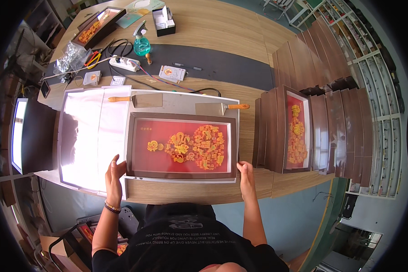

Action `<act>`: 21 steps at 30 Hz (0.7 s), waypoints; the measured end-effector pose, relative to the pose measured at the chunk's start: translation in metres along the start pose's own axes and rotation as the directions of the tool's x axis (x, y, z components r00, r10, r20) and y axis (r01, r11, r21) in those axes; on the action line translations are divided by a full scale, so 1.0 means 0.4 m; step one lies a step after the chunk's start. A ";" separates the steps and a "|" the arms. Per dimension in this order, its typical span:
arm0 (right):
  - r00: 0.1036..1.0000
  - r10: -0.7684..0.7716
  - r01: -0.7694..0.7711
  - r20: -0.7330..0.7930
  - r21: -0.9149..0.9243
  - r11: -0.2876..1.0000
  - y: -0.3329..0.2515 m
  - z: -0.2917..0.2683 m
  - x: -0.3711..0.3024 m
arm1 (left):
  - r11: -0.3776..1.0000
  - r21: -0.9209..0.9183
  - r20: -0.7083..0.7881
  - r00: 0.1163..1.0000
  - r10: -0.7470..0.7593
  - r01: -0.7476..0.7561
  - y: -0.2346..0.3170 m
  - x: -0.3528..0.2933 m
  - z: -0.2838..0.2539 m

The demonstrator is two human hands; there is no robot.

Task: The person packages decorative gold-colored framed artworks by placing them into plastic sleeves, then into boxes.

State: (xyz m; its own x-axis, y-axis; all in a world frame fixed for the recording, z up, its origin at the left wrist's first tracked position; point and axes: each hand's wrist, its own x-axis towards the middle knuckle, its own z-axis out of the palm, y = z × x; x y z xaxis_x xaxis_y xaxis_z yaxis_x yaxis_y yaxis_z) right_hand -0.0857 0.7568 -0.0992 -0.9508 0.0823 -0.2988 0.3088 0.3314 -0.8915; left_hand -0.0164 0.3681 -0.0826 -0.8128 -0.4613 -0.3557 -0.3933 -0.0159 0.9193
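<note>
Gold lettering is carried on the red panel of a brown picture frame (182, 172), small in its upper left corner, while a gourd shape is made up of larger gold characters. Pale printed lines are borne by the black shirt (181, 235), seen upside down. Printing is also borne by the small cards (172, 73) near the middle of the counter (222, 31), but it is too small to be read.

The picture frame is laid flat on a pale board (181, 180) at the near edge of the counter. Its left end is met by the left hand (115, 177) and its right end by the right hand (246, 179); whether the fingers are clamped on it cannot be told.

Just beyond the frame, two scrapers (148, 100) (217, 109) with wooden handles are set on the board. The space to the left is taken up by a whitish sheet (81, 136), and the right by stacked frames (269, 129). Farther back, a spray bottle (142, 46), a white power strip (125, 63), pliers (93, 59) and crumpled plastic (71, 59) are crowded among cables (165, 82).
</note>
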 end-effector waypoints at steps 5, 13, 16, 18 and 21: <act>0.995 -0.085 0.096 0.045 -0.439 0.893 0.005 -0.031 0.043 | 0.955 0.293 0.057 0.998 0.026 -0.041 0.013 0.023 0.001; 0.969 -0.239 0.175 -0.059 -0.520 0.836 -0.054 0.077 0.184 | 0.955 0.269 0.112 0.989 0.094 -0.121 0.059 0.169 0.103; 0.993 -0.066 0.045 -0.100 -0.192 0.980 -0.085 0.084 0.179 | 0.990 0.130 0.057 0.997 0.052 -0.059 0.071 0.157 0.116; 0.989 -0.047 0.042 -0.137 -0.042 0.998 -0.104 0.079 0.165 | 0.983 0.091 -0.008 0.987 0.162 -0.161 0.090 0.142 0.121; 0.984 -0.027 0.075 -0.175 0.273 0.959 -0.115 0.072 0.113 | 0.967 -0.107 -0.107 0.970 0.219 -0.230 0.094 0.087 0.119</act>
State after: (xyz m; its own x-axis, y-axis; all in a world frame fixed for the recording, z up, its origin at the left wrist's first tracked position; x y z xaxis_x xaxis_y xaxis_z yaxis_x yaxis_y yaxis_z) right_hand -0.1419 0.7182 -0.0815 -0.9486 0.2362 -0.2105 0.2322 0.0680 -0.9703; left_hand -0.0799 0.3936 -0.0683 -0.8285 -0.5456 -0.1261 -0.1479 -0.0040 0.9890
